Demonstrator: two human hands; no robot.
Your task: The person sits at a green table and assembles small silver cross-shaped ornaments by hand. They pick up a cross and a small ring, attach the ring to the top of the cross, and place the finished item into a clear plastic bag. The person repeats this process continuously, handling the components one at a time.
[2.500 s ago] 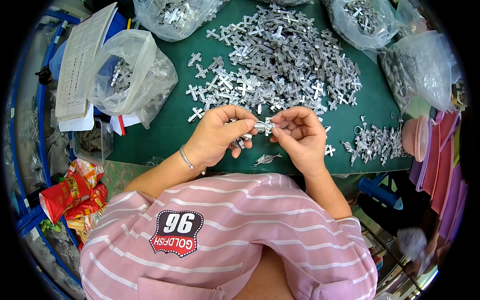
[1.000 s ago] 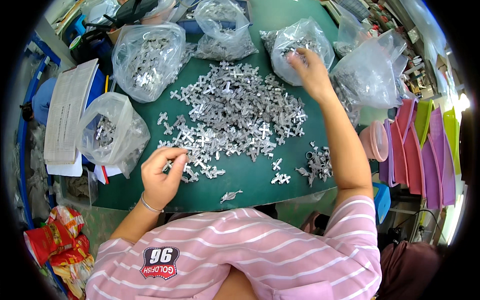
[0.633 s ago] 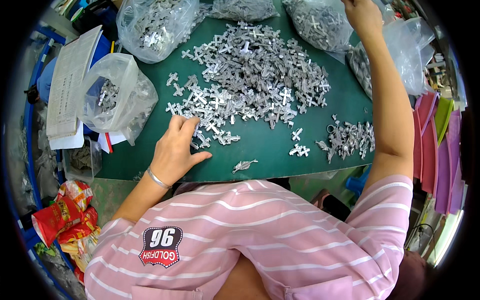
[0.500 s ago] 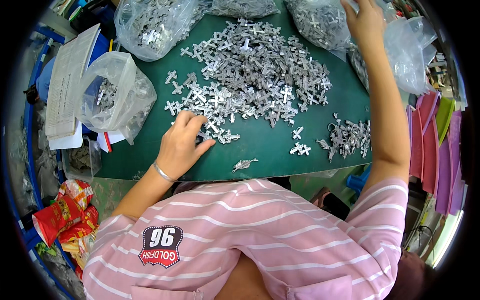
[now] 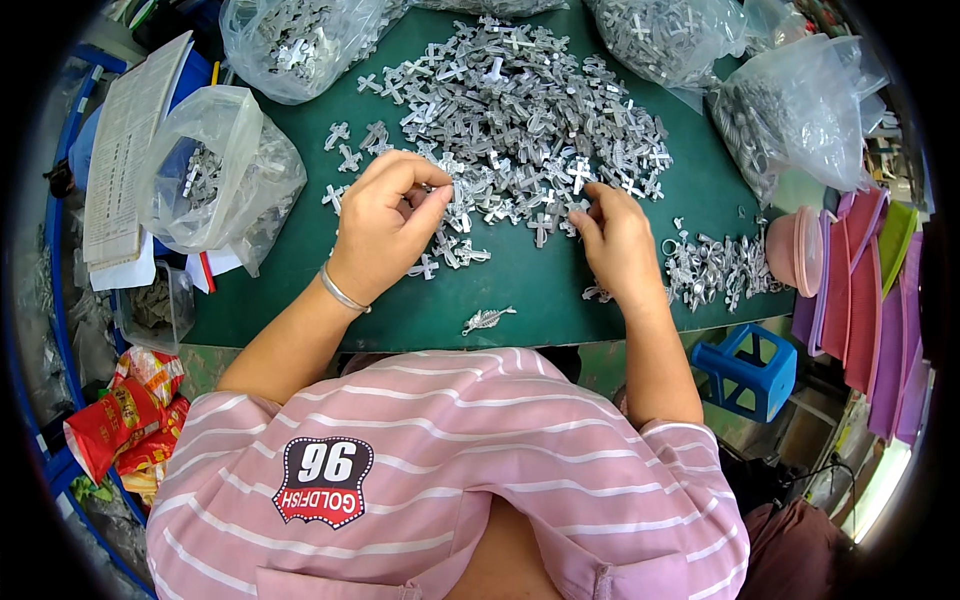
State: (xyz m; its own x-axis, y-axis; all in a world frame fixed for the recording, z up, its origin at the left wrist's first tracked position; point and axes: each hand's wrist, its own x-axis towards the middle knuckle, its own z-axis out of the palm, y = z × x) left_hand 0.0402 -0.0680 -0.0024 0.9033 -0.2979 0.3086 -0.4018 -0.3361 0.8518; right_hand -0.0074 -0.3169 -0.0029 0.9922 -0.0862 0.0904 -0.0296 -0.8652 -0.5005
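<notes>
A large heap of small silver-grey metal crosses (image 5: pixel 500 120) spreads over the green table (image 5: pixel 400 325). My left hand (image 5: pixel 385 225) is at the heap's near left edge, its thumb and forefinger pinched together; whatever lies between them is too small to make out. On the heap's near right side is my right hand (image 5: pixel 620 240), thumb and fingers apart, next to a few crosses, with nothing visible in its grasp. One fish-skeleton-shaped metal pendant (image 5: pixel 488 320) lies alone by the near table edge. Right of my right hand sits a smaller pile of shiny metal pieces (image 5: pixel 725 270), some with rings.
Clear plastic bags of metal pieces stand at the left (image 5: pixel 220 170), far left (image 5: pixel 300 45), far right (image 5: pixel 665 35) and right (image 5: pixel 790 115). A pink cup (image 5: pixel 797 250) is by the right edge, above a blue stool (image 5: pixel 745 370). Papers (image 5: pixel 130 150) lean at left.
My right hand has come back from the bags at the far right to the heap's near right side. My left hand has moved up and right, its fingers now pinched together.
</notes>
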